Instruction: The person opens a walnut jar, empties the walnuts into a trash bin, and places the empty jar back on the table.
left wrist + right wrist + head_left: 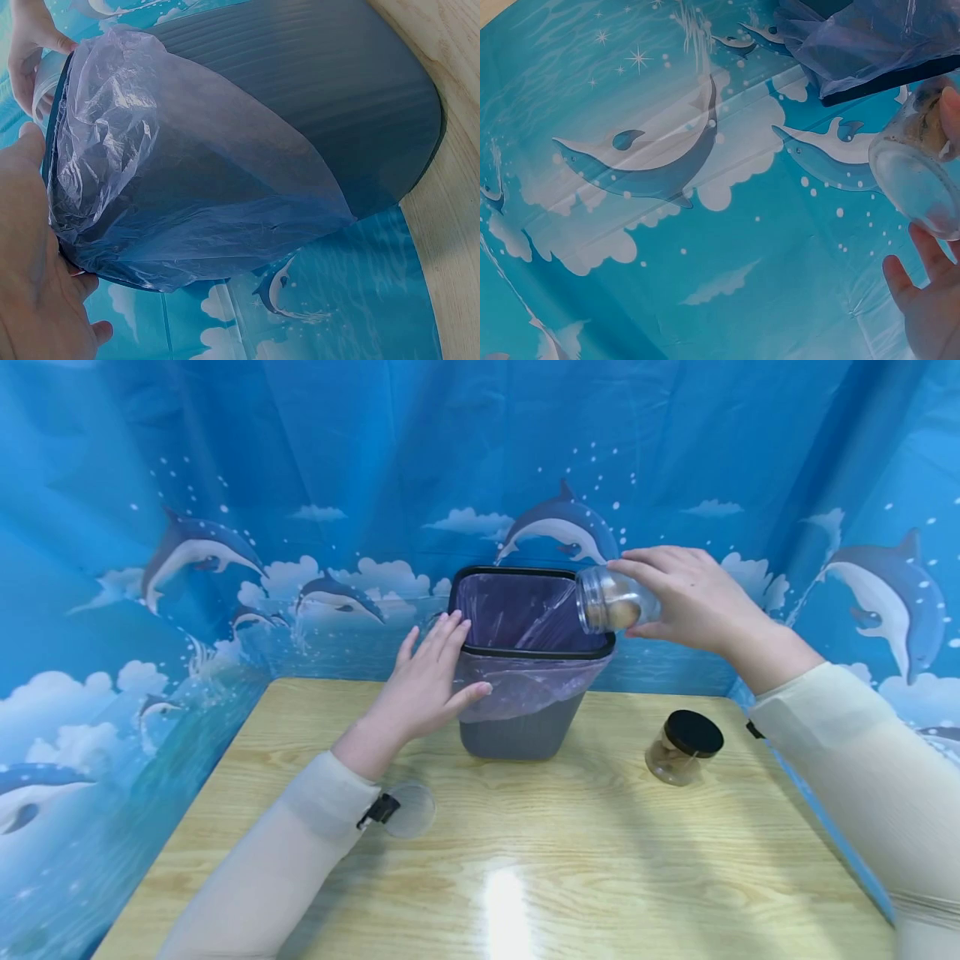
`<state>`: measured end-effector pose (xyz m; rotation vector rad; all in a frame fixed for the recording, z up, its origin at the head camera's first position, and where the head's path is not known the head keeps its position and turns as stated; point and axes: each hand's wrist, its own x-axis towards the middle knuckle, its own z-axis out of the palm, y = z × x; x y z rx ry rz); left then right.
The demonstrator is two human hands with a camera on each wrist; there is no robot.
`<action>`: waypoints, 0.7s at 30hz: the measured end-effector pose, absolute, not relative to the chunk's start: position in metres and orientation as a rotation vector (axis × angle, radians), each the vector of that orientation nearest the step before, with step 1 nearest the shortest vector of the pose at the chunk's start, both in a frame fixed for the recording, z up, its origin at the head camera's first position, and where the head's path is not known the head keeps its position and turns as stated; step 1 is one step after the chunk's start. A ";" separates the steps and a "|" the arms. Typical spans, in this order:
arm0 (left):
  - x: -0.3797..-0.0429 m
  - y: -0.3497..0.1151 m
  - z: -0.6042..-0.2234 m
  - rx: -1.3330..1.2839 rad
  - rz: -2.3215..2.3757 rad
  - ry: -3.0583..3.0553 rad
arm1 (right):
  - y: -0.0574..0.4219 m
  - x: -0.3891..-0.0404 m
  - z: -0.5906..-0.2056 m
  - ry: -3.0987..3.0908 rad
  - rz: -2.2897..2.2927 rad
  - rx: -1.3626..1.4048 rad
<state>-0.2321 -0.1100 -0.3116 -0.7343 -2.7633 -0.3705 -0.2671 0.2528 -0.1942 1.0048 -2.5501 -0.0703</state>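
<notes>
Dolphin-print backdrop [420, 460]; right hand [684, 599] holds tilted jar [617, 602] at bin [510, 731]

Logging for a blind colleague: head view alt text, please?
The right hand holds a clear jar with something brown inside, tipped sideways at a lined bin; the left hand touches the bin's other side. A black-lidded jar stands on the wooden table.

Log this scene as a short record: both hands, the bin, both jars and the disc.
Left hand: touching the bin, left side
Right hand: holding the clear jar
Clear jar: lidless, tilted, mouth at bin's right side; brownish contents inside
Bin: grey, standing on table; purple bag folded over its rim
Second jar: black lid on, right of bin
Disc: clear, on table by left sleeve
</notes>
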 end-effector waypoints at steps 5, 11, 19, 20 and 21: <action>-0.232 -0.110 -0.312 -0.737 -0.374 -2.761 | 0.252 -0.268 -0.194 -2.491 -0.111 1.068; -0.232 -0.110 -0.312 -0.735 -0.373 -2.765 | 0.250 -0.269 -0.195 -2.422 -0.141 1.130; -0.233 -0.110 -0.312 -0.734 -0.374 -2.765 | 0.248 -0.270 -0.194 -2.395 -0.186 1.162; -0.233 -0.110 -0.312 -0.733 -0.374 -2.765 | 0.248 -0.270 -0.194 -2.393 -0.192 1.165; -0.233 -0.110 -0.312 -0.732 -0.374 -2.764 | 0.247 -0.271 -0.194 -2.388 -0.198 1.169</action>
